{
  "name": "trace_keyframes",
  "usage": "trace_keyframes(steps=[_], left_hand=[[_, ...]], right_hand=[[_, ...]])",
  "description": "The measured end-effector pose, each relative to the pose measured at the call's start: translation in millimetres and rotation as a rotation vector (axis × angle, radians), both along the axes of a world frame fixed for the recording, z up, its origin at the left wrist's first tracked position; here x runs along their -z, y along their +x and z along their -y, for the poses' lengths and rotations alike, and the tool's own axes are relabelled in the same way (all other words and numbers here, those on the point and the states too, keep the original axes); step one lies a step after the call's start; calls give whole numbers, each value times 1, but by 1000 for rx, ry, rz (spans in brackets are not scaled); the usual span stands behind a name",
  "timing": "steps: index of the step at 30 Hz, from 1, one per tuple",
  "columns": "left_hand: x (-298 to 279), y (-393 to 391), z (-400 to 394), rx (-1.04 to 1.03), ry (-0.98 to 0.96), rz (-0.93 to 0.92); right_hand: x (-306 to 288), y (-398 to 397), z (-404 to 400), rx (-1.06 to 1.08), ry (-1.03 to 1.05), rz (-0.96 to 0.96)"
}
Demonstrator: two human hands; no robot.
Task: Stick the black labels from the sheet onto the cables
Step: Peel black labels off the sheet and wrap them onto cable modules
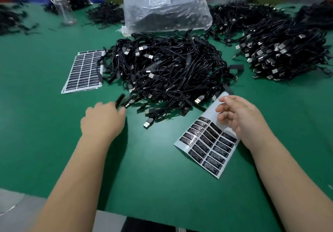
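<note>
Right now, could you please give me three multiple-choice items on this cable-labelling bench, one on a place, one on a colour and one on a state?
1. Where does the full label sheet lie?
A. left of the middle cable pile
B. inside the plastic bag
C. under the right hand

2. What colour is the table?
A. grey
B. green
C. blue

3. What state is the near label sheet in?
A. full
B. partly used
C. blank

Answers: 1 A, its right edge touches that pile; 2 B, green shows all around the piles; 3 B, its upper part is bare while black labels remain lower down.
</note>
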State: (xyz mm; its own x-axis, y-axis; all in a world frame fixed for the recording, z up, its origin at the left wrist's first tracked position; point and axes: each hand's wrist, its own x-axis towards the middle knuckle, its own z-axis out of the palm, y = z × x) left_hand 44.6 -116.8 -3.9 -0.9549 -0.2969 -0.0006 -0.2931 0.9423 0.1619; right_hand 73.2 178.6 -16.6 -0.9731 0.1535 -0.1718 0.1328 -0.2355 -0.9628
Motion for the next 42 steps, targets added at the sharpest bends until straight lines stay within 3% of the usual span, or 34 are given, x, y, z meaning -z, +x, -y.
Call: trace_keyframes(steps=[3, 7, 10, 11, 13, 15, 16, 18, 20, 24, 25, 26, 29, 31, 32, 35, 37, 42], left_hand=[[22, 3, 1, -54, -38, -46], [21, 8, 1, -83, -5, -204], [-2, 23, -30, 125, 48, -459], [-11, 28, -46, 264, 97, -439], [-24, 35, -83, 494, 203, -155], [-27, 37, -120, 638, 128, 251], [-26, 38, -135, 691, 82, 352], [-24, 36, -154, 726, 127, 354], [-23, 27, -160, 686, 334, 341], [-12, 15, -150, 352, 1247, 490], [-7, 12, -145, 280, 1392, 520], [-3, 8, -141, 265, 1428, 544], [2, 1, -130, 475, 1227, 620], [3, -1, -128, 540, 1255, 654], [4, -2, -128, 538, 1273, 654], [6, -6, -128, 492, 1332, 613], [6, -7, -128, 489, 1400, 617], [9, -7, -130, 467, 1424, 528]], right_hand=[[0, 3, -2, 74, -103, 21], [0, 2, -10, 227, -398, 97], [0, 1, -17, 311, -576, 129], [0, 1, -18, 315, -590, 142], [-1, 0, -17, 301, -557, 175], [-2, -2, -16, 296, -499, 210], [-2, -3, -16, 297, -478, 227], [-3, -3, -18, 302, -454, 253], [-3, -4, -21, 308, -446, 273], [-4, -8, -26, 344, -413, 307], [-4, -10, -26, 351, -405, 308], [-4, -11, -25, 362, -397, 315], [-3, -13, -22, 404, -340, 297], [-4, -11, -21, 343, -218, 204], [-4, -9, -20, 266, -63, 145], [-4, 4, -15, 24, 695, -32], [-3, 10, -10, -73, 999, -106], [-9, 15, -5, -126, 1165, -97]])
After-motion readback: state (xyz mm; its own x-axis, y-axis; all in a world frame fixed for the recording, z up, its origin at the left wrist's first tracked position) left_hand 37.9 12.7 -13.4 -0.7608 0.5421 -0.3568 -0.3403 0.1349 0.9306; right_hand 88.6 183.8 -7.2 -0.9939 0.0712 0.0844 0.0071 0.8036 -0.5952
